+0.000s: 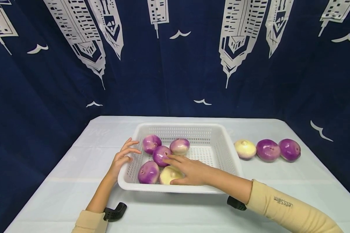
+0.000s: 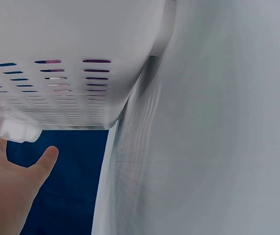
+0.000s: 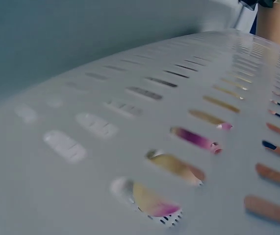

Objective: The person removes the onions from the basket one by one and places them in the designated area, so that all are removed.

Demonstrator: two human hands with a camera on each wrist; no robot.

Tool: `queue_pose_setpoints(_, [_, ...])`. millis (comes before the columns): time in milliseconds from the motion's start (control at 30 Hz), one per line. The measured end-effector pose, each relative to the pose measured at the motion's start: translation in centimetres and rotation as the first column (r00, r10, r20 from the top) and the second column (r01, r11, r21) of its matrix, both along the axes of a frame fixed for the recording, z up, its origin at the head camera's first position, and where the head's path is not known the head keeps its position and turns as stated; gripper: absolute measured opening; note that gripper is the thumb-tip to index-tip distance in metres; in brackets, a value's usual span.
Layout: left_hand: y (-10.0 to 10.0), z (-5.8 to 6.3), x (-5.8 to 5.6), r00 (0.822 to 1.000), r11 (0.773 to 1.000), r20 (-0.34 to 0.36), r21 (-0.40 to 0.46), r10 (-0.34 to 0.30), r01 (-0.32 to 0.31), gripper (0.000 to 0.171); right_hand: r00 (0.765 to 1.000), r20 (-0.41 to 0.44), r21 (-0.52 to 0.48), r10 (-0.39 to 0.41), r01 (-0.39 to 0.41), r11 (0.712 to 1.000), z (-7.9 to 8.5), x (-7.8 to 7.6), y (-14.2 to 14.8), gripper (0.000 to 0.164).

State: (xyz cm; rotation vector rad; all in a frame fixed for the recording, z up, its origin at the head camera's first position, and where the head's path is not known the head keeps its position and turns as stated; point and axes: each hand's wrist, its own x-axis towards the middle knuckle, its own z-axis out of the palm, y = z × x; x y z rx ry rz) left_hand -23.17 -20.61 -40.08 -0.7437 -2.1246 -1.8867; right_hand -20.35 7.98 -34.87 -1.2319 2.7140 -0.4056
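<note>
Several turnip-like vegetables, purple with cream patches, lie in a white plastic basket. My right hand reaches over its near side, fingers extended and thumb apart, above a cream-coloured turnip. Its fingertips overlap a purple turnip in the middle; whether they touch it, I cannot tell. At the left rim is my left hand, fingers spread and loosely bent, holding no turnip. From the left wrist, that hand shows beside the slotted wall with its thumb out. Slots in the basket wall fill the right wrist view.
To the right of the basket, a cream turnip and two purple turnips stand in a row on the white-covered table. A dark blue curtain with white building prints hangs behind the table.
</note>
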Motion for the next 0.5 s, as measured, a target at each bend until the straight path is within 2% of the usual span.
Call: queue_pose_setpoints(500, [0.1,0.0,0.0,1.0,1.0,0.0,-0.004,0.01,-0.01,0.048,0.994,0.106,-0.025,0.034,-0.031,0.999,-1.1,-0.6,0.2,0.067])
